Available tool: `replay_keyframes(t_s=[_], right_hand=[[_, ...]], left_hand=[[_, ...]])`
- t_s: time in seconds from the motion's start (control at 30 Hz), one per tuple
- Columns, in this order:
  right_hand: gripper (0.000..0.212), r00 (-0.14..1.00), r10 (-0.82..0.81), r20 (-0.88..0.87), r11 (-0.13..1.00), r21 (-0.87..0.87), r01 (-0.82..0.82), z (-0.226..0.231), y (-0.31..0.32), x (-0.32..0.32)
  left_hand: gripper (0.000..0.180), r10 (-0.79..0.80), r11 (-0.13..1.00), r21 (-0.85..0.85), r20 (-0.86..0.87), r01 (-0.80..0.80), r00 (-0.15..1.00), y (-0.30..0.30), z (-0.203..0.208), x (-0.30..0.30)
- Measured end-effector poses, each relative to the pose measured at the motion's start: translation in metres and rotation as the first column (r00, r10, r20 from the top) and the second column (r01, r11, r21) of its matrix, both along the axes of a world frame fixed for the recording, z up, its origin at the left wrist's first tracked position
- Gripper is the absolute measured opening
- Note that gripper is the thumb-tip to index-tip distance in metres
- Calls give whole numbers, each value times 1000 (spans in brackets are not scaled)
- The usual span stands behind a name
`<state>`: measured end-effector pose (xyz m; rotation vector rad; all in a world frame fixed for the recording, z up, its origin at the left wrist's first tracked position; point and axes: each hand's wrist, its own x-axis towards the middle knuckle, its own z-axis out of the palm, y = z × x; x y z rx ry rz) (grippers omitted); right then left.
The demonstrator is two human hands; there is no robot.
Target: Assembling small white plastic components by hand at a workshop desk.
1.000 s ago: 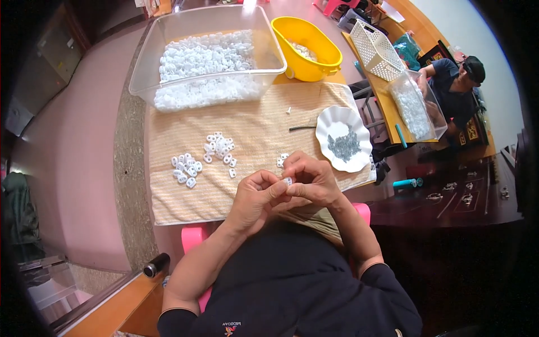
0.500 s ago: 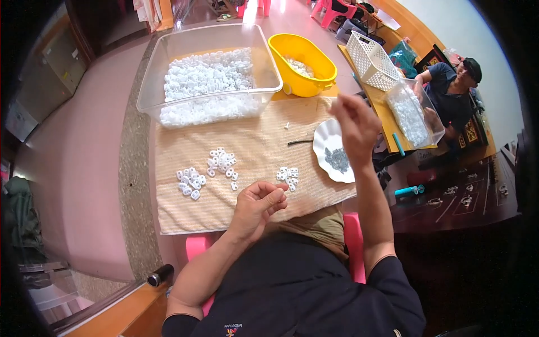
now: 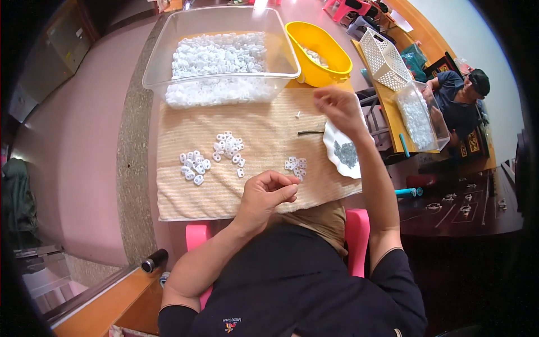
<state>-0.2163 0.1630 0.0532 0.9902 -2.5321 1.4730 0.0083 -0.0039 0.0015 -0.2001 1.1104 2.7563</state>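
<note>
My left hand [image 3: 268,196] is over the front edge of the towel, thumb and fingers pinched together; anything between the tips is too small to make out. A small group of white plastic pieces with holes [image 3: 295,165] lies just beyond it. My right hand [image 3: 341,112] is raised over the towel's far right part, its fingers bent and smeared by motion. Close below it stand a white scalloped plate [image 3: 332,137] holding small grey metal parts [image 3: 346,154] and a thin dark stick [image 3: 310,133]. A tiny white piece [image 3: 298,115] lies left of that hand.
Two more piles of white pieces [image 3: 194,167] [image 3: 227,146] lie on the beige towel [image 3: 185,208]. A large clear bin [image 3: 222,81] full of white pieces and a yellow tub [image 3: 320,50] stand behind. At right, another person [image 3: 455,98] sits by a clear box [image 3: 418,121].
My right hand has moved left and its fingers look looser than before. My left hand stays pinched near the front edge. The whole view has shifted slightly.
</note>
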Motion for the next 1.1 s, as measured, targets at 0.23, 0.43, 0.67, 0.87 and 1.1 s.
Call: replay_keyframes(t_s=[0.23, 0.43, 0.67, 0.87, 1.1], right_hand=[[17, 1000, -7, -20, 968, 250, 12, -20, -17, 28], [17, 994, 106, -4, 965, 242, -102, -10, -37, 50], [18, 916, 402, -12, 860, 350, -372, -25, -79, 86], [14, 897, 442, -19, 792, 477, -380, -29, -95, 100], [15, 926, 377, 1, 794, 515, -323, -35, -102, 108]], left_hand=[[10, 9, 1000, -30, 20, -8, 1000, 2, 0, 0], [8, -34, 980, -196, -96, 14, 995, 5, 4, 7], [8, -84, 930, -368, -249, -14, 965, 8, 20, 17], [8, -72, 913, -402, -317, -66, 946, 10, 17, 18], [7, -44, 928, -364, -312, -77, 949, 9, 21, 19]])
